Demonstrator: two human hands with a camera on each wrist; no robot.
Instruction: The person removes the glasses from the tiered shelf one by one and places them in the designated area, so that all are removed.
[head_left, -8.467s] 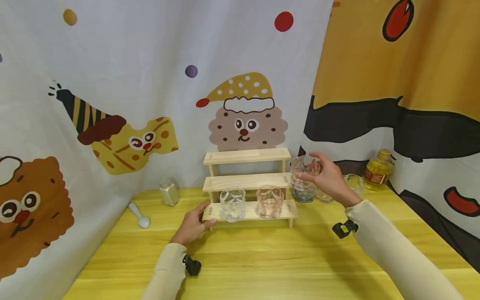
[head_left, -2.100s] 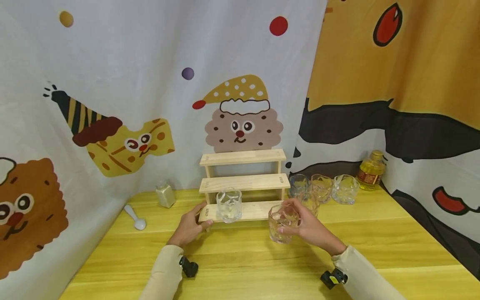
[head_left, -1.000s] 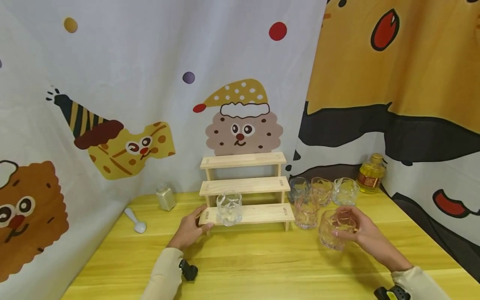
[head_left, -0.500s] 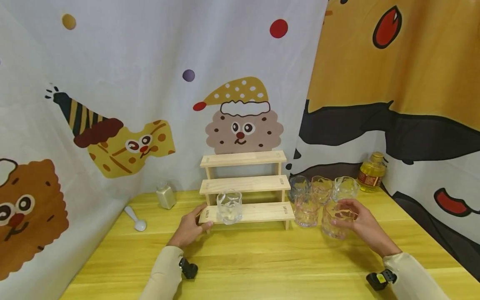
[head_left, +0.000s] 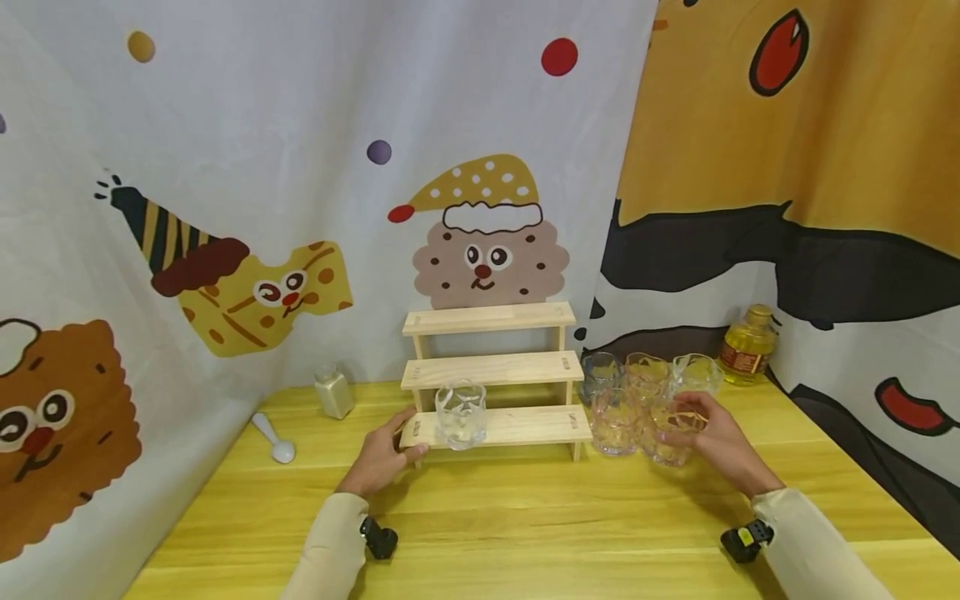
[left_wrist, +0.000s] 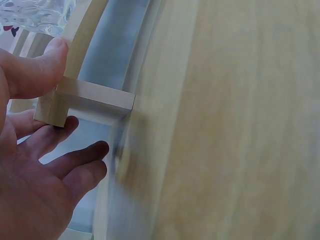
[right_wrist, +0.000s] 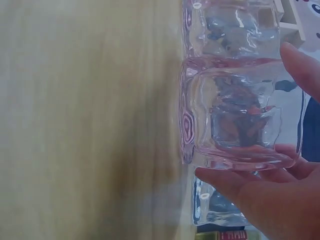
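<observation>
My left hand [head_left: 378,458] grips the left end of a three-step wooden stand [head_left: 525,429], thumb on top of the lowest step and fingers beneath, as the left wrist view shows. On that step stands a clear glass [head_left: 461,421]. My right hand [head_left: 723,442] holds a pinkish glass [right_wrist: 240,115] upright between thumb and fingers, at or just above the tabletop. Right beside it, against the stand's right end, is another pinkish glass [head_left: 615,429]. Behind these stand a blue-grey glass [head_left: 600,375], a pinkish glass [head_left: 647,372] and a clear glass [head_left: 697,369].
An oil bottle [head_left: 747,350] stands at the back right by the curtain. To the left of the stand are a small jar [head_left: 333,393] of pale contents and a white spoon [head_left: 276,440]. A printed curtain [head_left: 315,192] closes off the back and sides of the wooden table [head_left: 480,533].
The pinkish glass has left the lowest step and travelled right in my right hand, then back next to the other pinkish glass. My left hand has kept its grip on the stand.
</observation>
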